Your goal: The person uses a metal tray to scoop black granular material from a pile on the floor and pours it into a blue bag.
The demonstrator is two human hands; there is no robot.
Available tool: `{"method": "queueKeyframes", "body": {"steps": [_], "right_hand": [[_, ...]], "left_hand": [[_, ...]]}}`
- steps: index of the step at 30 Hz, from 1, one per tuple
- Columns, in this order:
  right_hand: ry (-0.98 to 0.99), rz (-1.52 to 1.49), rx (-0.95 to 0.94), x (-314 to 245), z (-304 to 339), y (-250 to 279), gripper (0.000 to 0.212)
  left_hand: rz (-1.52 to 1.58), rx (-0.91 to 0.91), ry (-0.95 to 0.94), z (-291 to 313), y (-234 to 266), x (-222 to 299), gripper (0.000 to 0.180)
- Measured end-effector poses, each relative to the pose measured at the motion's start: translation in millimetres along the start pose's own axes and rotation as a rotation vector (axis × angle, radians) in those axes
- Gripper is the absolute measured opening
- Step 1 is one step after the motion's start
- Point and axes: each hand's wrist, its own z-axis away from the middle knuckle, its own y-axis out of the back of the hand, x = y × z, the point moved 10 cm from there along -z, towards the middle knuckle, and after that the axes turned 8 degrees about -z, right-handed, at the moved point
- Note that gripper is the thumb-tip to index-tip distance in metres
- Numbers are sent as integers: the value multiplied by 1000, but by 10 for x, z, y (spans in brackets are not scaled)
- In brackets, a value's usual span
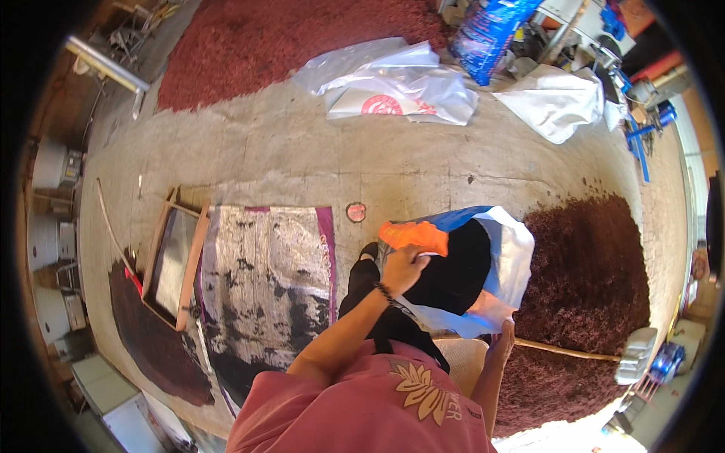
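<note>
A large plastic sack [507,260], white and blue with an orange patch [414,235], stands in front of me with its mouth spread wide. Its inside is black; I cannot tell whether that is lining or contents. My left hand [404,269] is closed on the sack's near-left rim, beside the orange patch. At the near-right rim, my right hand [501,338] pinches the sack's edge, its fingers partly hidden by the plastic. Beneath the sack near my right arm, a pale woven surface [461,359] shows in part.
Reddish-brown loose material lies in a heap [581,302] at right, with a long wooden handle [566,349] across it, and in a far heap [302,38]. A worn silver sack [268,272] and wooden frame [194,264] lie left. Clear plastic bags [393,79] and a blue bag [487,38] are beyond.
</note>
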Motion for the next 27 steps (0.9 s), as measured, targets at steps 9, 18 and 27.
{"method": "queueKeyframes", "body": {"steps": [9,18,27], "right_hand": [[-51,-129,-63,5,-66,-141,44],[47,-199,-54,292,-293,-39,31],[102,-120,154,-23,50,-58,27]], "left_hand": [[206,188,-27,-30,-39,-108,13],[174,149,-15,-278,-142,-325,23],[393,8,125,-350,327,-397,18]]}}
